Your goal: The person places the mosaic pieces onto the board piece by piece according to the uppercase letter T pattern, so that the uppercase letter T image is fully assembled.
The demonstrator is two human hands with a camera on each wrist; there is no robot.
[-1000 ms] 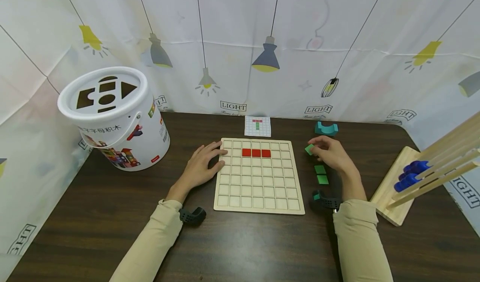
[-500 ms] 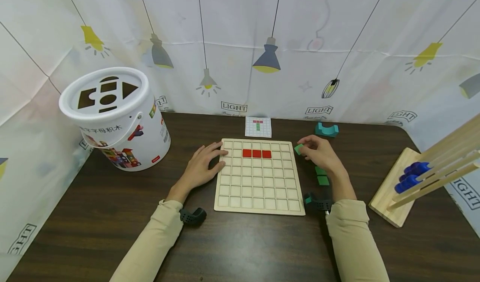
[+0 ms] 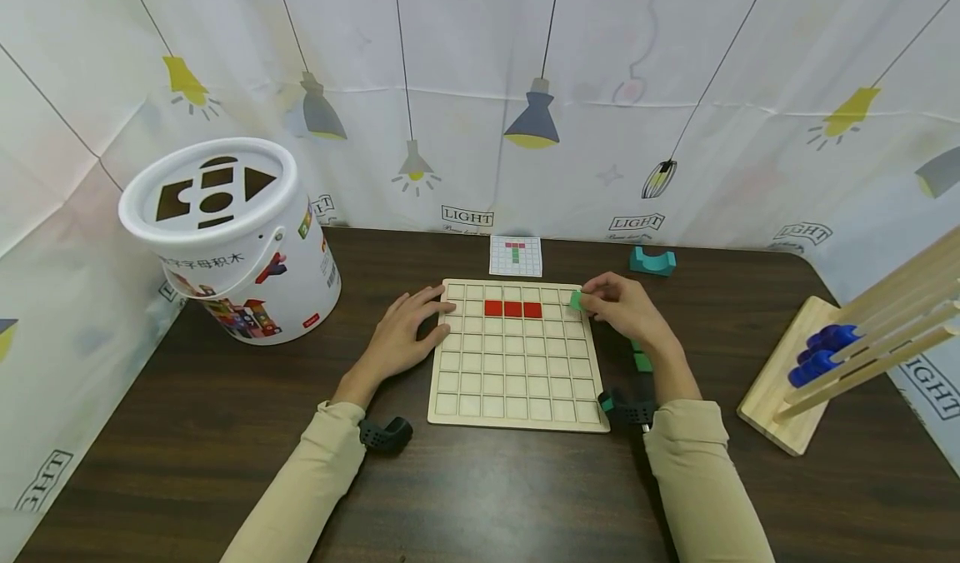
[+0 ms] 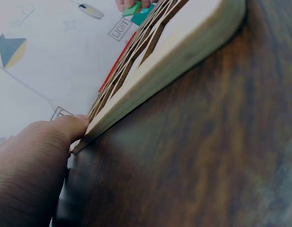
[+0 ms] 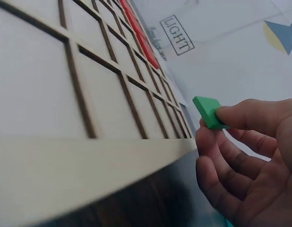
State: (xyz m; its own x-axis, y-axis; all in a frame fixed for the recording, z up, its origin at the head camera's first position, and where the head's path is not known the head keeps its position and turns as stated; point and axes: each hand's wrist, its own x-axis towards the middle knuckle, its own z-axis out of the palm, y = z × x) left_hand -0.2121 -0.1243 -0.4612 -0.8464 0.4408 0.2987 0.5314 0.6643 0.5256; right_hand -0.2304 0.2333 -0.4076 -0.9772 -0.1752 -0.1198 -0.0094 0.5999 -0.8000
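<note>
A wooden grid board (image 3: 517, 427) lies on the table, with three red square tiles (image 3: 512, 309) in a row in its second row of cells. My left hand (image 3: 401, 336) rests at the board's left edge, fingertips over the rim and fingers fairly straight. Between thumb and fingertips my right hand (image 3: 626, 309) pinches a green square tile (image 5: 208, 111), held over the board's upper right edge. Two more green tiles (image 3: 642, 363) lie right of the board, partly covered by the right wrist.
Behind the board lies a printed pattern card (image 3: 515, 256). A teal arch block (image 3: 652, 261) sits at the back right. A white bucket (image 3: 232, 238) with a shape-hole lid stands at the left. On the right is a wooden peg stand (image 3: 795, 396) with blue beads.
My right hand has moved left with the green tile, from beside the board to over its upper right edge. My left hand stays in place.
</note>
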